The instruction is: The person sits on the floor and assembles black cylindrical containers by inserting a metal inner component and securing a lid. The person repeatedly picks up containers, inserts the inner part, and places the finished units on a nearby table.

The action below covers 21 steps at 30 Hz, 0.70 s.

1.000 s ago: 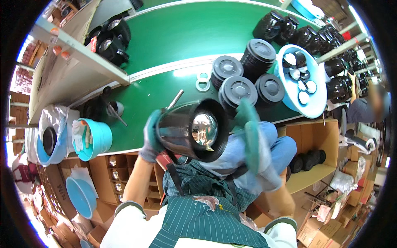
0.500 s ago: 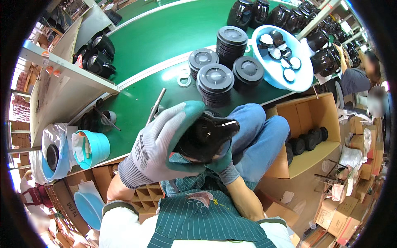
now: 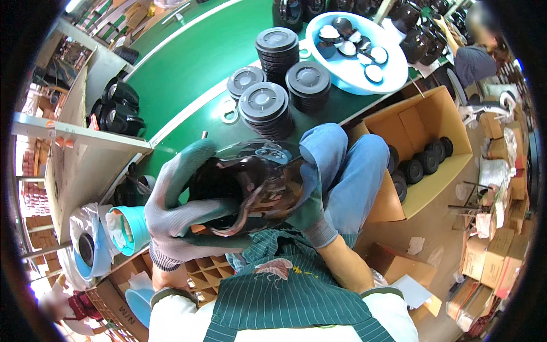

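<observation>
Left of the stacked black lids, a hand could pass over the green tabletop; only low, pale rings lie just beside them. Right of them, the blue basin blocks passage; beyond them stand dark jars; nearer than them, the left hand, right hand and black jug obstruct.

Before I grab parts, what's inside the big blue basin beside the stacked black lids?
Inside the basin lie small, mostly round pieces, black and white. Whatever they cover on its bottom can't be seen.
</observation>
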Each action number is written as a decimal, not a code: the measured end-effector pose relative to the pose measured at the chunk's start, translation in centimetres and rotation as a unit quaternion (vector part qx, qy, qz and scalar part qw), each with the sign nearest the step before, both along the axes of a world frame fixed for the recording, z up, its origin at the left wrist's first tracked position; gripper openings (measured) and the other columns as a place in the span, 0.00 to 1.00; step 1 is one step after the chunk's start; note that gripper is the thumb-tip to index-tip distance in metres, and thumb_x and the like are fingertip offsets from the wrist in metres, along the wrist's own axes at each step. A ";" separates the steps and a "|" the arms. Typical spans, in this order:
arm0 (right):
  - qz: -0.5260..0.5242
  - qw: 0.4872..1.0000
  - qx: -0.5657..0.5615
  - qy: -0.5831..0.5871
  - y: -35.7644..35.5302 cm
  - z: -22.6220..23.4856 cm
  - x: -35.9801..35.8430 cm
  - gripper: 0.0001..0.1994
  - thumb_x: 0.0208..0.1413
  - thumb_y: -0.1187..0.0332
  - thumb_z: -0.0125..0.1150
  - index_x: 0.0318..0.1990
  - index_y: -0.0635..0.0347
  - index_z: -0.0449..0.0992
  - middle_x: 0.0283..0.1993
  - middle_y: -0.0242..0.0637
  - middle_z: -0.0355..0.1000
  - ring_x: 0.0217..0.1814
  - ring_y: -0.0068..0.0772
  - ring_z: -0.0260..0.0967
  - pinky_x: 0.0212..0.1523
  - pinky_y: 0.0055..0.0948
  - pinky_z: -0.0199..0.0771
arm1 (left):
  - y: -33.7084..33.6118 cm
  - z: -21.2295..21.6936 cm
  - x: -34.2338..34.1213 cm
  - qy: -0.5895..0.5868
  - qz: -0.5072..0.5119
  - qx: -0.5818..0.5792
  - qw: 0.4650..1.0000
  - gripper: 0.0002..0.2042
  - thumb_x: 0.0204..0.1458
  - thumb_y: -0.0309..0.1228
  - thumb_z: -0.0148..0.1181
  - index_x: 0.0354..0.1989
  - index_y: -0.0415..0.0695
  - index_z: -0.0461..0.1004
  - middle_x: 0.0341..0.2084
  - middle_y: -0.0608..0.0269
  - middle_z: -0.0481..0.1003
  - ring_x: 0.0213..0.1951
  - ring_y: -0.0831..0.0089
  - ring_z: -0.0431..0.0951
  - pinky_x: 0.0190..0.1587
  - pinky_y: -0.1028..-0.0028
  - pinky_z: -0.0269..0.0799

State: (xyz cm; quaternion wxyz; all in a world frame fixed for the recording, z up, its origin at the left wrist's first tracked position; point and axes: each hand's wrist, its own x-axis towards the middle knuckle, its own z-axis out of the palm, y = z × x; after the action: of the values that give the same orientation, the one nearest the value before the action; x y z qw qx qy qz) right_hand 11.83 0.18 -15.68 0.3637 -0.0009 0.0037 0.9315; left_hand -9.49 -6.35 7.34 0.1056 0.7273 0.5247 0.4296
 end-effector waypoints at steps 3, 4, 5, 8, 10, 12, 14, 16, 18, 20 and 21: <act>-0.094 0.972 0.151 -0.154 0.7 -1.1 1.1 0.27 0.74 0.45 0.39 0.74 0.46 0.61 0.74 0.34 0.64 0.74 0.38 0.64 0.72 0.46 0.67 | -0.9 0.4 -0.5 -0.012 0.038 0.024 0.999 0.31 0.18 0.42 0.89 0.37 0.45 0.85 0.63 0.31 0.68 0.63 0.37 0.73 0.64 0.49 0.70; -0.067 0.988 0.040 -0.133 0.7 -2.9 1.9 0.26 0.75 0.47 0.39 0.74 0.45 0.61 0.73 0.32 0.65 0.74 0.36 0.64 0.72 0.44 0.68 | -1.7 0.4 -1.1 -0.015 0.062 0.029 0.998 0.31 0.25 0.42 0.86 0.41 0.43 0.82 0.61 0.35 0.69 0.60 0.42 0.73 0.62 0.52 0.71; -0.058 0.989 -0.074 -0.114 0.8 -4.9 2.9 0.25 0.76 0.50 0.38 0.74 0.45 0.61 0.73 0.31 0.66 0.74 0.35 0.64 0.71 0.42 0.70 | -3.1 -0.2 -2.4 -0.036 0.105 0.053 0.992 0.30 0.31 0.41 0.82 0.45 0.41 0.79 0.59 0.39 0.70 0.57 0.48 0.74 0.61 0.55 0.72; -0.094 0.982 -0.126 -0.104 1.3 -3.5 4.6 0.34 0.71 0.38 0.41 0.71 0.52 0.66 0.67 0.40 0.73 0.63 0.42 0.76 0.59 0.45 0.82 | -8.3 -4.3 -8.7 -0.146 0.295 0.129 0.936 0.29 0.50 0.40 0.71 0.57 0.36 0.71 0.52 0.52 0.74 0.50 0.63 0.76 0.56 0.64 0.74; -0.093 0.988 -0.088 -0.088 1.6 -3.2 5.7 0.35 0.70 0.37 0.43 0.74 0.52 0.61 0.71 0.44 0.68 0.64 0.48 0.75 0.58 0.50 0.83 | -8.4 -3.9 -9.9 -0.164 0.329 0.131 0.921 0.28 0.56 0.40 0.68 0.60 0.33 0.71 0.48 0.55 0.77 0.45 0.69 0.78 0.53 0.67 0.75; -0.081 0.992 -0.065 -0.066 1.8 -2.7 7.3 0.34 0.69 0.38 0.45 0.72 0.50 0.63 0.72 0.43 0.67 0.66 0.47 0.73 0.59 0.52 0.82 | -7.3 -3.0 -10.1 -0.091 0.315 0.115 0.938 0.27 0.55 0.39 0.70 0.57 0.30 0.75 0.44 0.55 0.80 0.41 0.69 0.80 0.49 0.68 0.77; -0.095 0.986 -0.063 -0.125 1.4 -1.6 7.7 0.33 0.69 0.38 0.46 0.70 0.49 0.66 0.71 0.41 0.68 0.69 0.42 0.70 0.61 0.50 0.81 | -5.8 -2.6 -8.6 -0.023 0.343 0.060 0.937 0.26 0.50 0.33 0.74 0.55 0.31 0.77 0.45 0.53 0.82 0.43 0.67 0.82 0.50 0.67 0.79; -0.114 0.974 -0.059 -0.189 0.9 -0.5 7.7 0.34 0.68 0.38 0.47 0.72 0.49 0.63 0.72 0.40 0.65 0.71 0.43 0.66 0.63 0.54 0.77 | -3.8 -2.6 -7.7 0.111 0.380 0.018 0.918 0.24 0.44 0.31 0.78 0.51 0.35 0.81 0.45 0.52 0.83 0.46 0.62 0.83 0.53 0.64 0.79; -0.105 0.963 -0.045 -0.246 0.2 -1.0 8.0 0.36 0.67 0.37 0.47 0.74 0.49 0.60 0.74 0.41 0.62 0.73 0.47 0.62 0.66 0.60 0.70 | -2.7 -3.8 -8.8 0.164 0.418 -0.008 0.893 0.23 0.37 0.33 0.81 0.45 0.41 0.84 0.64 0.42 0.72 0.63 0.45 0.74 0.65 0.57 0.70; -0.123 0.940 -0.022 -0.318 -0.2 -1.6 8.8 0.38 0.66 0.36 0.47 0.76 0.48 0.56 0.76 0.41 0.59 0.76 0.51 0.58 0.69 0.66 0.64 | -1.6 -6.0 -11.7 0.228 0.405 0.003 0.885 0.23 0.41 0.40 0.80 0.45 0.43 0.84 0.66 0.43 0.70 0.65 0.48 0.72 0.67 0.59 0.68; -0.135 0.925 -0.008 -0.355 -0.3 -1.8 8.8 0.39 0.65 0.36 0.47 0.77 0.48 0.55 0.77 0.42 0.58 0.77 0.53 0.56 0.70 0.69 0.61 | -1.9 -7.8 -13.3 0.221 0.426 -0.018 0.877 0.23 0.43 0.43 0.79 0.44 0.42 0.84 0.66 0.43 0.69 0.67 0.48 0.69 0.69 0.59 0.65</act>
State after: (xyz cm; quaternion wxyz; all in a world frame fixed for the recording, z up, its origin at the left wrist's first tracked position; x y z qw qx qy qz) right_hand 20.60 -0.08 -17.45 0.4637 -0.3343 -0.1181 0.8120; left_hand -22.81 -8.29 -0.45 -0.1931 0.5075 0.8012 0.2514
